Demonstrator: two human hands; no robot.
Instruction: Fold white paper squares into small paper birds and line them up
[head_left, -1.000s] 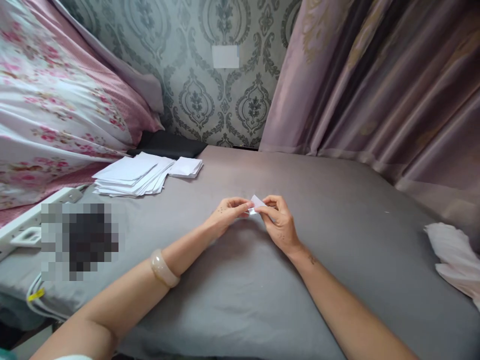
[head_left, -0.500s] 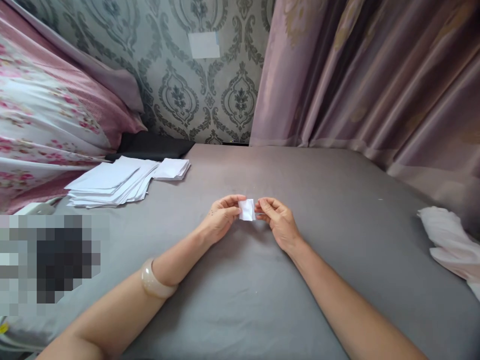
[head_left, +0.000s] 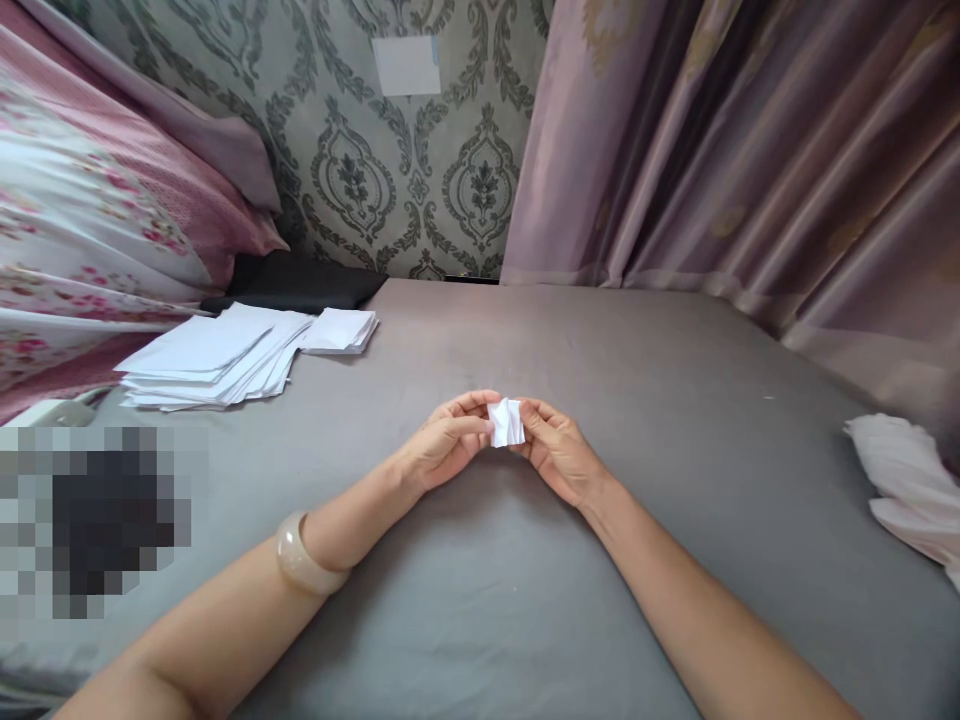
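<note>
A small folded piece of white paper (head_left: 506,424) is held between my two hands, above the grey sheet (head_left: 480,600). Creases run down its face. My left hand (head_left: 452,438) pinches its left edge between thumb and fingers. On the opposite edge, my right hand (head_left: 559,448) grips with the thumb in front and the fingers behind, partly hidden. A pale bangle (head_left: 306,556) circles my left wrist.
Stacked white sheets (head_left: 202,355) lie at the far left, with a smaller pile of paper (head_left: 339,330) beside them. Behind is a black cloth (head_left: 300,283). A white crumpled cloth (head_left: 900,465) rests at the right. Curtains (head_left: 675,150) hang at the back right.
My right hand has closed on the paper's right edge, from which its fingers were slightly apart. The paper has moved slightly right and shows more creases.
</note>
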